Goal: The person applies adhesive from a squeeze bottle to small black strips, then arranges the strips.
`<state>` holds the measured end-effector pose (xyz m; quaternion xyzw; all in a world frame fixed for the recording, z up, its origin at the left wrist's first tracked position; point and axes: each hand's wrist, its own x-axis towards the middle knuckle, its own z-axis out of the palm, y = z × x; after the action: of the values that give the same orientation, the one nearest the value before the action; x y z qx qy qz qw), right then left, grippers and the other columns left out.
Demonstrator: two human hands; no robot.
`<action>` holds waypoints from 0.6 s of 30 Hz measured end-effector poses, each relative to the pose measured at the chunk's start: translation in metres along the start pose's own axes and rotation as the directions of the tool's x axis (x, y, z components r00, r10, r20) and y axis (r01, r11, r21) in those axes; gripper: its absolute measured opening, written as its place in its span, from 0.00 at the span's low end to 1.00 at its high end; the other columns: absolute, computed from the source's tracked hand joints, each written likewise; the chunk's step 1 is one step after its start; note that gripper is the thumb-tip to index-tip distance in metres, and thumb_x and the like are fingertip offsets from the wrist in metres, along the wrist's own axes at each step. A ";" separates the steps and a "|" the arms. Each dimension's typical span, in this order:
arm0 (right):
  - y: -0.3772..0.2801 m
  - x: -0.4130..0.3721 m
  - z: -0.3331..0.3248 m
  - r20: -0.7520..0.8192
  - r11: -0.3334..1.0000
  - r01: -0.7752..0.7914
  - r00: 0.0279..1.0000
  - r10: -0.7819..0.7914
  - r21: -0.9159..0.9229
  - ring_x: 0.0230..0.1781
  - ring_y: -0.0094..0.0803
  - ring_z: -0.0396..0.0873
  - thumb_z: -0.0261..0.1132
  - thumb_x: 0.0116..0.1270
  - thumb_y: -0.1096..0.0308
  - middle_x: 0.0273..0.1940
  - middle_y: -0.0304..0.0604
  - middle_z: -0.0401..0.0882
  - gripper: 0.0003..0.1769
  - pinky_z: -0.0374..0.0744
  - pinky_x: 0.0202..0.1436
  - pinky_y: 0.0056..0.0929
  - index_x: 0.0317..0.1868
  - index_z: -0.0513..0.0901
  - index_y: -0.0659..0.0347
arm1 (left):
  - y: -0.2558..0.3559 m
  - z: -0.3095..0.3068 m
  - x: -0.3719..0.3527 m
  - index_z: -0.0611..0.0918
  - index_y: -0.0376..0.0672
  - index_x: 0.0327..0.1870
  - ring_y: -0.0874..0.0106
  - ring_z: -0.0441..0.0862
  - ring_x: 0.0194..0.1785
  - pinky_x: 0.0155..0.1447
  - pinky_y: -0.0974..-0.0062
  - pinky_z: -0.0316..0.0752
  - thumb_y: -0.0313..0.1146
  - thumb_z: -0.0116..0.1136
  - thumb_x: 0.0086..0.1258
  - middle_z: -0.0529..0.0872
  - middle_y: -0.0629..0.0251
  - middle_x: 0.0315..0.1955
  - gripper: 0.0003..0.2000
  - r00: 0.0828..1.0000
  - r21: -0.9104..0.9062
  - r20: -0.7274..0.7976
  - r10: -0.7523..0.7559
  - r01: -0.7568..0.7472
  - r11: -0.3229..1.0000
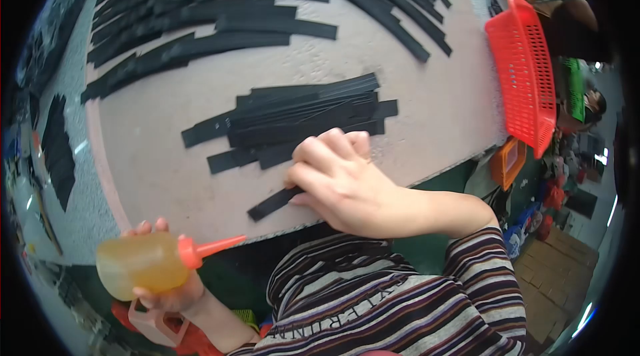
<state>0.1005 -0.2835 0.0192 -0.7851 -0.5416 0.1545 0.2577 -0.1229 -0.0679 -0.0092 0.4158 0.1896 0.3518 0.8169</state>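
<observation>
My left hand (179, 295) is wrapped round a clear squeeze bottle (143, 266) of yellowish liquid, off the table's near edge. The bottle lies tilted on its side, its red pointed nozzle (220, 245) aimed right. Between the thumb and fingers of my right hand (343, 183) is a short black strip (272, 205), whose free end points left over the board. Just beyond that hand is a loose pile of black strips (303, 113), stacked unevenly. Part of the held strip is hidden under my fingers.
Long rows of overlapping black strips (213, 13) cover the far left of the pale board (160, 176); another fanned group (393, 6) lies far right. A red plastic basket (523, 76) stands at the right edge, an orange container (508, 161) below it. Another person (592, 104) is at far right.
</observation>
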 end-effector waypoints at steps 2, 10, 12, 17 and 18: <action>0.003 0.002 0.002 -0.055 0.997 0.068 0.996 -0.070 -0.021 0.43 0.32 0.70 0.72 0.54 0.67 0.39 0.34 0.73 0.13 0.61 0.48 0.33 0.39 0.79 0.53 | 0.000 0.004 0.007 0.61 0.34 0.69 0.51 0.69 0.68 0.61 0.55 0.79 0.55 0.59 0.68 0.68 0.49 0.65 0.39 1.000 -0.055 -0.004 -0.026 0.026 0.998; 0.111 0.013 -0.084 -0.497 0.807 -0.171 0.710 0.498 0.565 0.32 0.18 0.80 0.71 0.63 0.71 0.30 0.36 0.83 0.07 0.76 0.37 0.16 0.37 0.83 0.67 | -0.007 0.006 0.010 0.61 0.36 0.70 0.53 0.69 0.69 0.64 0.57 0.78 0.53 0.59 0.69 0.68 0.51 0.65 0.37 0.997 -0.027 -0.043 -0.063 0.062 0.998; 0.144 0.017 -0.088 -0.504 0.858 -0.337 0.702 0.503 0.387 0.29 0.19 0.77 0.73 0.60 0.66 0.29 0.35 0.82 0.11 0.75 0.34 0.18 0.38 0.85 0.63 | -0.010 0.011 0.013 0.61 0.36 0.70 0.52 0.68 0.69 0.63 0.56 0.78 0.53 0.59 0.69 0.68 0.51 0.65 0.38 0.997 -0.027 -0.046 -0.062 0.061 0.998; 0.136 0.023 -0.081 -0.706 0.947 -0.299 0.696 0.134 -0.115 0.37 0.34 0.75 0.74 0.56 0.68 0.35 0.40 0.77 0.11 0.75 0.44 0.31 0.38 0.85 0.62 | -0.009 0.016 0.011 0.61 0.36 0.71 0.51 0.67 0.70 0.61 0.54 0.79 0.53 0.60 0.68 0.68 0.50 0.65 0.39 0.998 -0.084 -0.039 -0.049 0.046 0.995; 0.115 0.022 -0.077 -0.620 0.975 -0.216 0.773 0.136 -0.056 0.37 0.35 0.75 0.74 0.55 0.69 0.35 0.40 0.77 0.10 0.74 0.44 0.32 0.37 0.85 0.61 | -0.008 0.016 0.011 0.61 0.36 0.71 0.51 0.67 0.70 0.61 0.53 0.78 0.53 0.60 0.68 0.68 0.50 0.65 0.39 0.998 -0.083 -0.046 -0.048 0.044 0.996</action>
<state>0.2377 -0.3139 0.0173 -0.8542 -0.3614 -0.1187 0.3544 -0.1027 -0.0721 -0.0062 0.3689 0.2040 0.3503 0.8364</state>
